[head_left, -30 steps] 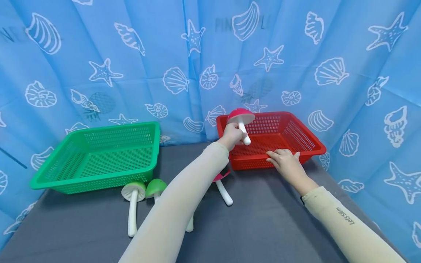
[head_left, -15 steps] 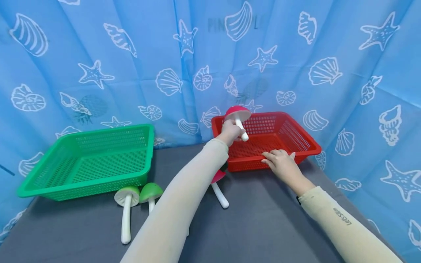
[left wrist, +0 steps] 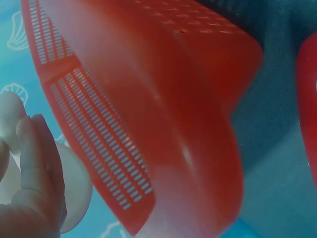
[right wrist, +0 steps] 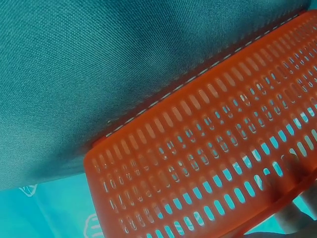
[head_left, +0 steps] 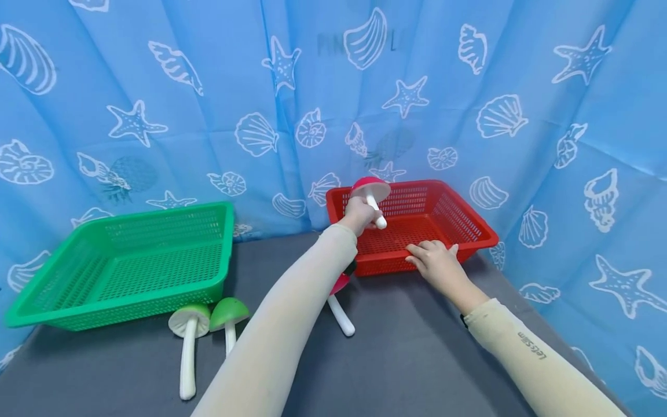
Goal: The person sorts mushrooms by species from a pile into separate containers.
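Observation:
My left hand (head_left: 359, 213) holds a toy mushroom (head_left: 371, 188) with a red cap and white stalk over the left end of the red basket (head_left: 385, 265). Its cap is up and the stalk slants down to the right. In the left wrist view the fingers (left wrist: 32, 163) are around the stalk, in front of the pale cap underside (left wrist: 78, 183). My right hand (head_left: 438, 266) grips the basket's front rim; in the right wrist view its fingers (right wrist: 293, 218) show at the rim. Another red-capped mushroom (head_left: 341, 315) lies before the basket, partly hidden by my left sleeve.
A green basket (head_left: 140, 307) stands at the left. Two green-capped mushrooms, one at the left (head_left: 189, 347) and one beside it (head_left: 229, 315), lean near its front wall; my sleeve partly covers the second. A blue shell-patterned curtain (head_left: 208, 139) hangs behind the grey-covered table (head_left: 396, 347).
The whole head view has shifted, so the baskets and mushrooms appear farther left. My left hand still holds the mushroom over the red basket, and my right hand stays on the rim.

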A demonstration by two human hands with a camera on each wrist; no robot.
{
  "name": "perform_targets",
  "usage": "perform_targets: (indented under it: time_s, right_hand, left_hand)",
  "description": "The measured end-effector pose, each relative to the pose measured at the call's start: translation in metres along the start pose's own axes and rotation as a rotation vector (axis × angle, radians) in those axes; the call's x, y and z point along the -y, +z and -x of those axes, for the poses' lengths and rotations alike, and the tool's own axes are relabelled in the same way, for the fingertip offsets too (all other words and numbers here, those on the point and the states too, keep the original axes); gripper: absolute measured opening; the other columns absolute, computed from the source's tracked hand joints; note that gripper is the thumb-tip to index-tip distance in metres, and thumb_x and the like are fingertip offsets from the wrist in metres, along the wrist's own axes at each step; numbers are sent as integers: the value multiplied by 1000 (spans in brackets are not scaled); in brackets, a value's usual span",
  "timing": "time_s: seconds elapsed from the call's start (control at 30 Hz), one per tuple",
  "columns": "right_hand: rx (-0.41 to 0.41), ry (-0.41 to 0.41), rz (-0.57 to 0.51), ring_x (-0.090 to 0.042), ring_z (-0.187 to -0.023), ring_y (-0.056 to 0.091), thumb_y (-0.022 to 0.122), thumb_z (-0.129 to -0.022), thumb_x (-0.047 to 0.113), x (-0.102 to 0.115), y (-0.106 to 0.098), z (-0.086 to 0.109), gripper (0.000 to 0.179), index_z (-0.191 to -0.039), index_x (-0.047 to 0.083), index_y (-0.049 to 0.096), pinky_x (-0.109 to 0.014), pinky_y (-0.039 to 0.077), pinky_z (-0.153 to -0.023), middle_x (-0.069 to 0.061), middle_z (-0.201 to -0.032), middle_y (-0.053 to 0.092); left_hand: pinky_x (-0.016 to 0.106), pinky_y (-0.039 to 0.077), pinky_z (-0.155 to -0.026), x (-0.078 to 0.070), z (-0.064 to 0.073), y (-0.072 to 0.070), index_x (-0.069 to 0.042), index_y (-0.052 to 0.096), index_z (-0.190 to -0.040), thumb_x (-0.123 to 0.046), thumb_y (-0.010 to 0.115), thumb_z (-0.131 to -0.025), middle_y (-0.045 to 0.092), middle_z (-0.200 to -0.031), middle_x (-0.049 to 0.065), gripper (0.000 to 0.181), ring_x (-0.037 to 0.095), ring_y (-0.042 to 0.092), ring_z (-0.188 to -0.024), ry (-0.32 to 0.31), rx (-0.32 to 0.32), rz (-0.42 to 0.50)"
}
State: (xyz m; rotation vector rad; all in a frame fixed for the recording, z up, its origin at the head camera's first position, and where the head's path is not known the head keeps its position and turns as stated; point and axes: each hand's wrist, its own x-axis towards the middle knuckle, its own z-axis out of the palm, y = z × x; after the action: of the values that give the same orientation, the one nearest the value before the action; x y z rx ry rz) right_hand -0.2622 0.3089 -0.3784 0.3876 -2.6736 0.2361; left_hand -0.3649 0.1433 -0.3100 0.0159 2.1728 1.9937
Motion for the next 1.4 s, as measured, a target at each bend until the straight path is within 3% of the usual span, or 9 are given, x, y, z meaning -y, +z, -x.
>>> perform_targets:
  time_s: [0.2, 0.43, 0.53, 0.67, 0.77, 0.9, 1.1, 1.4]
  right_hand:
    - [12, 8, 0, -43, -101, 57, 75, -86, 16, 2, 1, 1, 35, -116, -1, 70, -83, 25, -87, -22, -103, 66]
    - [12, 12, 23, -43, -103, 57, 74, -86, 17, 4, 0, -1, 35, -117, 0, 70, -83, 25, -88, -21, -104, 67]
    - [8, 11, 24, -43, -102, 57, 74, -86, 16, 5, -1, -1, 34, -116, 0, 70, -84, 25, -87, -20, -103, 67]
    - [1, 12, 21, -42, -101, 58, 75, -85, 15, 6, -1, 0, 33, -114, 0, 71, -83, 26, -87, -20, -101, 67]
    - [-3, 9, 17, -42, -100, 58, 75, -85, 15, 6, -1, 0, 32, -114, 0, 71, -84, 26, -86, -20, -102, 67]
    - [-19, -9, 13, -41, -97, 59, 75, -85, 14, 4, -1, 0, 30, -111, 1, 72, -84, 27, -83, -19, -101, 67]
    - [-18, -13, 12, -39, -97, 59, 75, -85, 13, 4, -1, 2, 30, -112, 1, 72, -83, 28, -84, -18, -103, 68]
    - [9, -4, 20, -41, -99, 57, 75, -86, 15, 5, -4, 3, 35, -117, 0, 70, -83, 28, -86, -20, -102, 66]
  left_hand:
    - [41, 56, -78, 6, -5, 1, 8, 55, -121, 7, 65, -88, 58, -109, 18, 34, 26, 61, -84, -17, 5, 4]
    - [41, 55, -83, 13, -9, 3, 8, 52, -129, 11, 63, -88, 55, -124, 21, 43, 33, 61, -104, -53, 41, 4]
    - [40, 55, -84, 15, -12, 2, 9, 53, -129, 14, 61, -87, 54, -127, 21, 44, 33, 60, -109, -72, 27, -34]
    - [35, 57, -75, 18, -16, 0, 6, 61, -125, 14, 58, -86, 58, -124, 18, 40, 28, 61, -98, -64, -40, -174]
    - [31, 53, -64, 20, -19, -4, 1, 65, -122, 12, 56, -87, 62, -122, 15, 38, 23, 60, -85, -69, -69, -229]
    - [31, 53, -66, 20, -19, -10, 0, 63, -124, 12, 55, -89, 60, -125, 14, 38, 23, 59, -81, -89, -42, -170]
    - [39, 55, -84, 11, -4, -24, 2, 62, -122, 12, 56, -89, 57, -124, 16, 36, 30, 61, -97, -31, -7, -97]
    - [39, 54, -87, 0, 29, -43, 0, 60, -125, 2, 63, -90, 62, -113, 17, 35, 30, 63, -99, -14, 26, -57]
